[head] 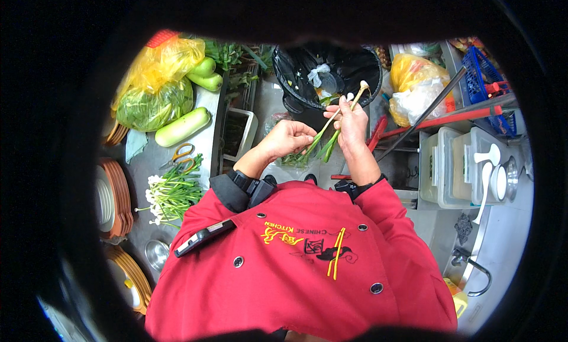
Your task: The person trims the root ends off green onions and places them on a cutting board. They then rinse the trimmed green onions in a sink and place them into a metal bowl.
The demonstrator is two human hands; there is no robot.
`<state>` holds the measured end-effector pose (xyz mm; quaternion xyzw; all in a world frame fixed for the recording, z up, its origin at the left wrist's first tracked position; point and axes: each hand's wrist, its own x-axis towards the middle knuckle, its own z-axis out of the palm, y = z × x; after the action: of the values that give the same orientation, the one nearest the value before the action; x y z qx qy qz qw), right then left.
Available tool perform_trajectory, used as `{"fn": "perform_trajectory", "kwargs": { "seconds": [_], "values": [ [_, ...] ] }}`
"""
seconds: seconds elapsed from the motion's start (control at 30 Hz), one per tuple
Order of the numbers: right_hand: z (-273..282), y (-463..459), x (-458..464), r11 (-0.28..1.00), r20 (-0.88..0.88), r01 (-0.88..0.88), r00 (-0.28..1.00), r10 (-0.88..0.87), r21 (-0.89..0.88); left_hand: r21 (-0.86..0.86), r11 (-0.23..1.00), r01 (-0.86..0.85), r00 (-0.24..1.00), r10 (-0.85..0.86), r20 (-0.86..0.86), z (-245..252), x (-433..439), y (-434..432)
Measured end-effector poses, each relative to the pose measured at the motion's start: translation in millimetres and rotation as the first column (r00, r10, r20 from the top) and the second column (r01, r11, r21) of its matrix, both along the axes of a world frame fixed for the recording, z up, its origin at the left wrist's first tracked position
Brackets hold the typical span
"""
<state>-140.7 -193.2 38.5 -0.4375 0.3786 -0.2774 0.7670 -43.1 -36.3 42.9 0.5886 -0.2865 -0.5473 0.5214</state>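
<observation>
Two spring onions [332,141] are held in my right hand [351,122], their pale bulb ends up toward the bin and their green leaves hanging toward me. The fingertips of my left hand [288,140] pinch the green part of one stalk. Beyond both hands stands a black bin [288,82] lined with a black bag, with scraps and a knotted white plastic bag inside. To my left, a bunch of spring onions [177,191] with white bulbs lies on the steel counter [135,149], beside orange-handled scissors [182,155].
Light-green gourds [183,127] and bagged green vegetables [155,103] lie on the left counter, near stacked plates [119,195] and a metal bowl [157,254]. At right are red-handled poles [443,120], lidded plastic containers [437,169], white ladles [483,187] and a tap [481,275].
</observation>
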Motion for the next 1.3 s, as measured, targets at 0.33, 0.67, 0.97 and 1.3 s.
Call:
{"fn": "perform_trajectory", "kwargs": {
  "seconds": [0.33, 0.67, 0.97, 1.3],
  "values": [
    [-14, -14, -2, 0.994, -0.030, 0.107, 0.994, -0.108, -0.017, 0.006, 0.981, 0.194, 0.944, -0.185, -0.274, 7, 0, 10],
    [-41, -33, -7, 0.944, -0.101, 0.325, 0.939, -0.329, -0.052, -0.085, 0.972, 0.217, 0.709, -0.097, 0.698, 13, -8, 4],
    [-47, -40, -29, 0.869, -0.019, 0.494, 0.869, -0.494, -0.026, -0.123, 0.985, 0.123, 0.631, 0.018, 0.775, -10, 4, -11],
    [-57, -2, -74, 0.924, 0.033, 0.376, 0.925, -0.379, 0.061, 0.217, 0.925, 0.311, 0.363, -0.326, 0.873, -109, 24, -59]
  ]
}}
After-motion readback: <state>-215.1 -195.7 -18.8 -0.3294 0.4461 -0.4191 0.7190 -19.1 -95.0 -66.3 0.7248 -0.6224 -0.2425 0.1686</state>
